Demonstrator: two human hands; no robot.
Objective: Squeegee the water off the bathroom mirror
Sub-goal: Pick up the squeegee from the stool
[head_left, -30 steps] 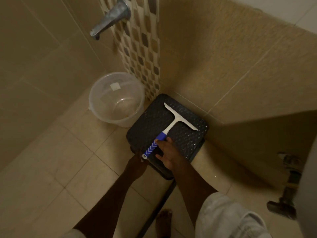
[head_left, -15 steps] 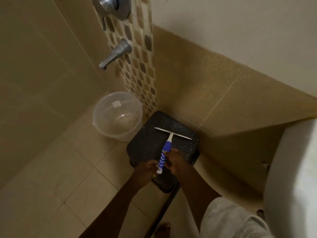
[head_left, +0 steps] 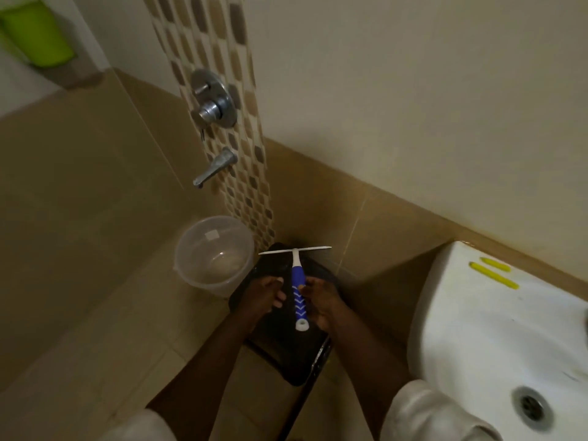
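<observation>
Your squeegee is held above the black stool, in the corner between the bucket and the sink. Its long axis runs almost straight away from you: the white blade bar points at the wall and lies crosswise, level left to right, while the looped white end of the handle points back toward you. The handle is blue with white chevron marks. No brand or writing can be read on it.

Your right hand holds the handle from its right side, thumb and fingertips pressed on the blue grip. Your left hand sits at the left of the handle with its fingers curled; they reach the grip's edge, but whether they clasp it cannot be told.

The bucket is clear plastic, upright on the floor, just beside the stool's left edge. It looks empty, though a thin film of water at the bottom cannot be ruled out. A pale square label shows on its far inner wall; its text is too small to read.

The sink is white, with a metal drain and nothing in the bowl. Two yellow strips lie on its rim near the wall. A tap and a round mixer valve are fixed on the mosaic tile strip above the bucket. A green object shows at the upper left, blurred.
</observation>
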